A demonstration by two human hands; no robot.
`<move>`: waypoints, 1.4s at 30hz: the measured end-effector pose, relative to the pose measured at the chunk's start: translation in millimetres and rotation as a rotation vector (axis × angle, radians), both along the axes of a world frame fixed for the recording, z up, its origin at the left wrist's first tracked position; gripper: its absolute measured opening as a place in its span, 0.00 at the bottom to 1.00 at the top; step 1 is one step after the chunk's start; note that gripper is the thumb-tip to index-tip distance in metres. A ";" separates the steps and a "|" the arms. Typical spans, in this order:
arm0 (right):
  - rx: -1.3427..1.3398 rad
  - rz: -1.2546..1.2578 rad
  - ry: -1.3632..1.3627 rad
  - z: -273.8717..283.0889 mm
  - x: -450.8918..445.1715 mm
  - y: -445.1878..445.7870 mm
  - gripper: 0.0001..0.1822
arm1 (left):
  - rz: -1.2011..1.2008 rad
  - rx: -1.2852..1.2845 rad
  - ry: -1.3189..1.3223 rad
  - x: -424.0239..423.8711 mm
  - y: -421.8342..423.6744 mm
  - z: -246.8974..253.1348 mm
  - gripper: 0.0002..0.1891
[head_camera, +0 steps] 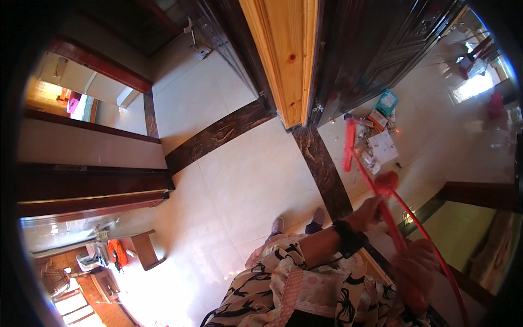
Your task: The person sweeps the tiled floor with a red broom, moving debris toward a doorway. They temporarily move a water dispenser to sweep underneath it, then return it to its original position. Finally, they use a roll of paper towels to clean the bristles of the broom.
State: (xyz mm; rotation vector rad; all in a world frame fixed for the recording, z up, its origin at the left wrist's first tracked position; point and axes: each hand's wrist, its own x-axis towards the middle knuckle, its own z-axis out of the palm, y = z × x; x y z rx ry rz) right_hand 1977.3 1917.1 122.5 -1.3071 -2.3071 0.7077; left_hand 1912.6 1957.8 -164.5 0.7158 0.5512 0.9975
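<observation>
A red broom with bristles (348, 145) reaches over the pale tile floor, blurred, at the near edge of a litter pile. My left hand (371, 213), with a dark band on the wrist, is closed around its red handle (365, 173). Lower on the same handle my right hand (416, 265) grips it, also blurred. Beside the handle is a second red pole (425, 233) with a rounded red end (386, 182); what tool it belongs to I cannot tell. The pile holds a teal packet (386, 102), an orange-and-white box (378, 119), white paper (383, 147) and crumpled clear plastic (369, 161).
A dark panelled door (367, 61) stands beyond the pile, next to a pine door frame (292, 61). Dark marble strips (318, 163) cross the floor. A wooden stool-like piece (145, 251) stands at lower left. A glossy wood-framed panel (453, 233) lies to my right.
</observation>
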 end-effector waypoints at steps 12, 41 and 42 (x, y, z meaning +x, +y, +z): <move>-0.338 -0.156 0.261 -119.7 28.6 -42.0 0.10 | 0.331 -0.603 -0.129 -129.6 -132.7 -30.9 0.13; -0.686 0.442 0.150 -147.7 -238.1 -161.7 0.08 | 0.707 -0.901 -0.434 -293.4 -332.3 -148.5 0.18; -0.605 0.438 0.151 -131.6 -224.2 -153.2 0.08 | 0.647 -0.960 -0.271 -270.8 -306.6 -138.8 0.16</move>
